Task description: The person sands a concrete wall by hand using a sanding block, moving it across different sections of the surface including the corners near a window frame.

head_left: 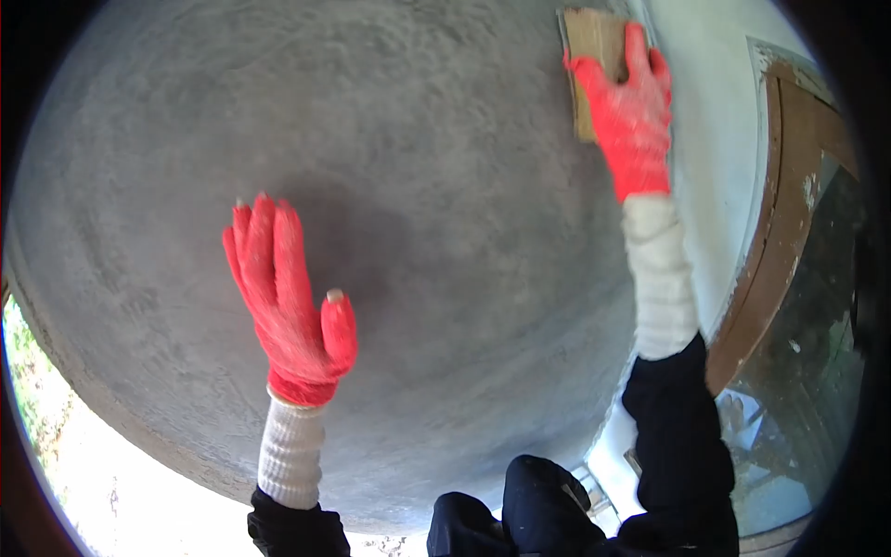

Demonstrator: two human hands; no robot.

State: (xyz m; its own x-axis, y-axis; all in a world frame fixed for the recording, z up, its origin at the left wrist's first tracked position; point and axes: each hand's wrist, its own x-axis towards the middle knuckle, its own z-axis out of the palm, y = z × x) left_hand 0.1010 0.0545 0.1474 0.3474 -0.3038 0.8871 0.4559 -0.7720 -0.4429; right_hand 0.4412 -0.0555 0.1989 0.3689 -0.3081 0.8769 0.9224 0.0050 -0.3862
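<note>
My left hand (pixel 290 302), in a red glove with worn fingertips, has its fingers stretched out over the grey plastered surface (pixel 445 213) and holds nothing. At the upper right, my right hand (pixel 636 102), also red-gloved, grips a flat tan rectangular block (pixel 596 42). The block lies against the grey surface near its right edge, beside the white wall. Fingers and thumb spread across the block and cover part of it.
A white wall (pixel 710 139) borders the grey surface on the right. Past it stands a worn brown frame (pixel 780 204) with dark glass. My knees (pixel 548 506) show at the bottom. Bright daylight and greenery lie at the lower left.
</note>
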